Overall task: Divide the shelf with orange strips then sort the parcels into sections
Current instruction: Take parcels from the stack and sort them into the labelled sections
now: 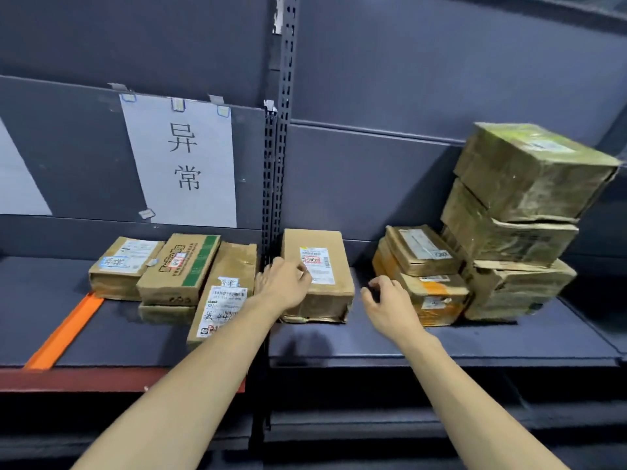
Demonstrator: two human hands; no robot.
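Both bare arms are reaching forward over the dark shelf (441, 344). The left hand (288, 283) is lying against the left edge of a long brown parcel (317, 276) that is sitting flat just right of the perforated upright post (280, 130); its fingers (302, 269) are curling over the parcel's top near the white shipping label, though how firmly they are gripping cannot be told. The right hand (390, 303) is hovering just right of that parcel, apart from it, with its fingers (376, 284) loosely curled and holding nothing. To the right, two flat parcels are lying stacked, a small brown one (420, 249) on a parcel with orange tape (431, 296), and beside them a tall stack of three taped boxes (515, 225) is leaning slightly, the top one tilted. Left of the post, three parcels are lying side by side: a small labelled one (124, 266), a box with a green band (179, 269) resting on another box, and a long parcel with handwriting on its label (224, 293) reaching toward the shelf's front. An orange strip (64, 334) is lying on the left shelf, running from the front edge back to the small labelled parcel. A white paper sign (183, 161) with two printed characters is hanging taped on the back panel above the left group.
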